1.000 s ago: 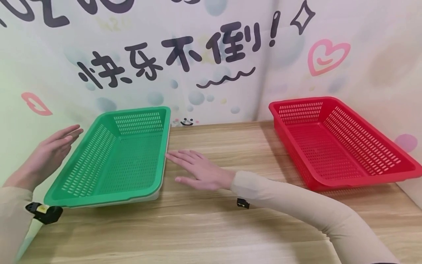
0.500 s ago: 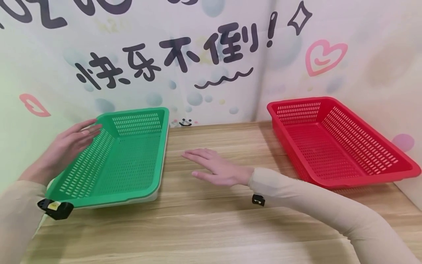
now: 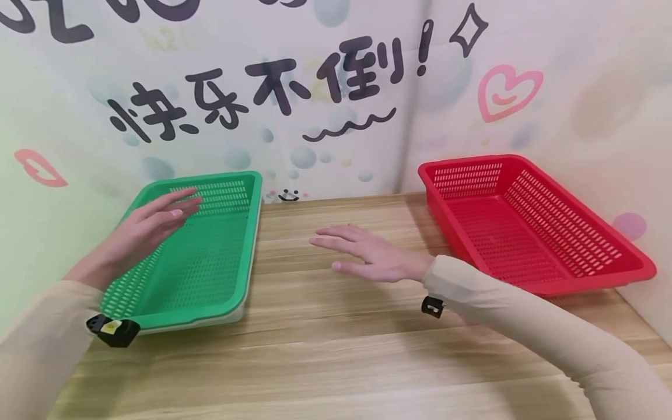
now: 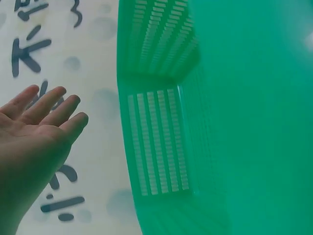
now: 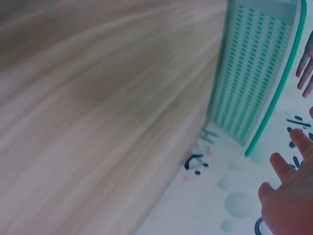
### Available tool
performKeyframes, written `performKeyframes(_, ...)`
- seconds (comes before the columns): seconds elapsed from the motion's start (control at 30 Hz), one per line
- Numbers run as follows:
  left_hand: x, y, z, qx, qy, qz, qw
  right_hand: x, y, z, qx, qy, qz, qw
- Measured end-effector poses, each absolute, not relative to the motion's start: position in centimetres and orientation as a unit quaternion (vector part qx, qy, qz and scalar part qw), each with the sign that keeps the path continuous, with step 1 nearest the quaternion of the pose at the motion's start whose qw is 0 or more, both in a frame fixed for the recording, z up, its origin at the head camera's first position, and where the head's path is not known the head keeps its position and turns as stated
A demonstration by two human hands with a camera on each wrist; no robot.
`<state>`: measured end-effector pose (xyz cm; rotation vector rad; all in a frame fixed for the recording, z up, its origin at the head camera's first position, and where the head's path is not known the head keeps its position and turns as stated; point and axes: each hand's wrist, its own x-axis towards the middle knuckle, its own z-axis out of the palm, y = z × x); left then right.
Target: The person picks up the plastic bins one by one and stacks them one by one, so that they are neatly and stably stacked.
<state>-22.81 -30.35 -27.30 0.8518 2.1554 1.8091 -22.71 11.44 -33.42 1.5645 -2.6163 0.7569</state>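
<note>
My left hand hovers over the left part of a green plastic basket, fingers extended and holding nothing. In the left wrist view the same hand shows its palm, apart from the basket's slotted wall. The green basket's outer side looks white, as though a white one sits beneath or around it. My right hand is above the table between the two baskets, fingers spread, touching nothing. A red plastic basket stands to its right. Both baskets' visible insides hold nothing.
A wood-grain table lies under both baskets. Behind it hangs a white printed backdrop with dark lettering and hearts. A black wrist camera sits on the left sleeve, and another camera on the right.
My left hand has moved right from beside the green basket's left rim to over it. The right hand has drawn away from that basket's right rim toward the right. The baskets stay put.
</note>
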Motion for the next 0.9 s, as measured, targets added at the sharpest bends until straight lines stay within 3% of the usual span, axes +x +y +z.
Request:
performKeyframes(0.33, -22.8, -27.4, -26.2, 0.296, 0.753, 0.577, 0.108, -23.1, 14.7, -31.1, 0.453, -0.854, 0.256, -0.02)
performKeyframes(0.63, -22.3, -24.1, -24.9, 0.267, 0.815, 0.502, 0.111, -22.5, 18.8, -28.9, 0.428, -0.876, 0.222, 0.001)
performKeyframes(0.9, -22.0, -21.9, -25.1, 0.259, 0.82, 0.497, 0.12, -21.2, 21.4, -28.0, 0.373, -0.901, 0.217, -0.031)
